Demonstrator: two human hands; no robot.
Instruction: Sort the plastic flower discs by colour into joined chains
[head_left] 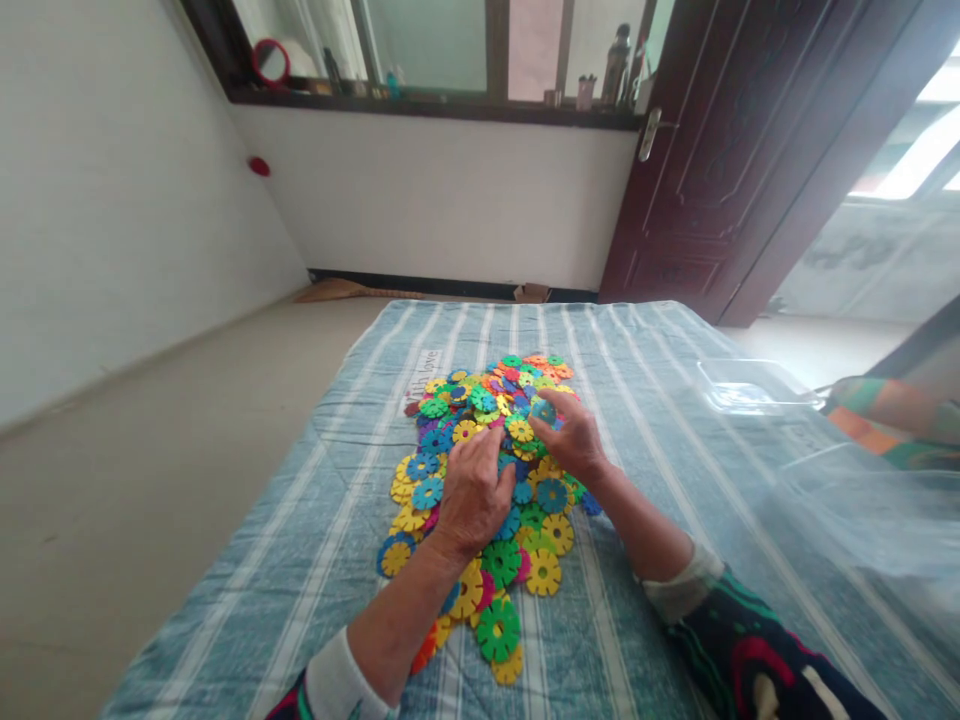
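"As discs (500, 550) lie heaped on cloth (645, 400), what helps?"

"Left hand (472, 490) half-curled over them, right hand (571, 435) half-open around a blue disc (543, 411), holds unclear: pinching edges should part them best."

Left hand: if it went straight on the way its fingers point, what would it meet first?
Most likely more of the flat, notched, multicoloured plastic-looking discs heaped just ahead of the left hand. Its height over the heap is unclear from this view, so I can't say which disc comes first.
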